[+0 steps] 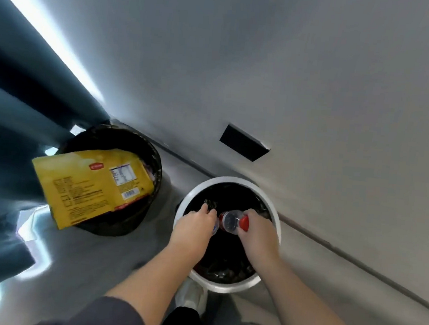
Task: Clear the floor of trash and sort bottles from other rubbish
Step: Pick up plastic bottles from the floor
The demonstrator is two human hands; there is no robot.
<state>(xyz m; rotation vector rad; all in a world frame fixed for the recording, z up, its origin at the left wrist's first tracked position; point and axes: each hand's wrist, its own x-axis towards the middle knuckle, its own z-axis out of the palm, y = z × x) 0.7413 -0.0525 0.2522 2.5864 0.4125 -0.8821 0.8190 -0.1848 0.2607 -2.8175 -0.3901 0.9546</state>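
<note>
A clear plastic bottle (229, 221) with a red cap and red label is held over the white-rimmed bin (276, 212), which has a black liner. My right hand (256, 231) grips the bottle at its capped end. My left hand (197, 224) is curled over the bin's left side, fingers closed on another clear plastic piece at the bottle's other end; what it is stays unclear. To the left stands a black bin (154, 157) with a large yellow food packet (89, 185) sticking out of it.
Both bins stand on a grey floor against a pale wall. A black wall plate (243, 143) sits low on the wall. Dark teal curtains (10, 108) hang at the left. My shoe (191, 297) shows just below the white bin.
</note>
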